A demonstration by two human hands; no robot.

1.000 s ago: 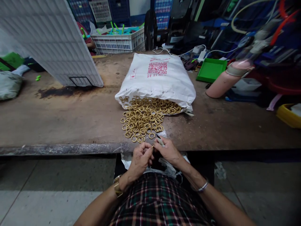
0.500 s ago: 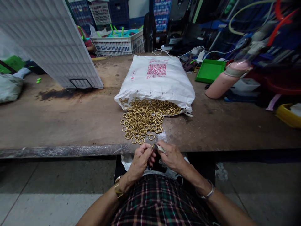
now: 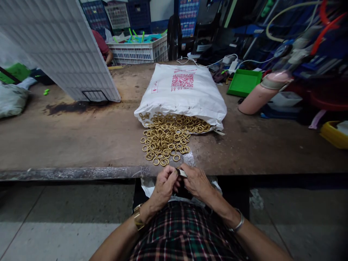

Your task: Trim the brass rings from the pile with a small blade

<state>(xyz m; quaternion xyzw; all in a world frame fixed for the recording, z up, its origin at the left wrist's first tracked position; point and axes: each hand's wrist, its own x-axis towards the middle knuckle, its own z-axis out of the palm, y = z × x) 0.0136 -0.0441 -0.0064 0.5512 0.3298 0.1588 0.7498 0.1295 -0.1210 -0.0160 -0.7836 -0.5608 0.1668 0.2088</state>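
My left hand [image 3: 164, 182] is closed in a pinch just off the table's front edge, on what looks like a gold ring, mostly hidden by the fingers. My right hand [image 3: 197, 181] is closed around a small flat knife-like tool [image 3: 183, 173], pale with a dark part near the left fingertips. Both hands nearly touch, above my lap. Beyond them lies a pile of gold rings [image 3: 164, 141], spilling from the open mouth of a white sack [image 3: 179, 92] with red print. A few rings lie loose along the front of the pile.
A white corrugated panel [image 3: 67, 54] stands on the table [image 3: 67, 145] at left. To the right are a green tray [image 3: 244, 82], a pink bottle [image 3: 255, 96] and a yellow container [image 3: 333, 134]. A white crate [image 3: 138, 52] and another person's arm [image 3: 108, 58] are behind.
The tool in my right hand has turned slightly and shows more of its pale flat side. Both hands stay close together. Behind the panel, the other person's arm has shifted.
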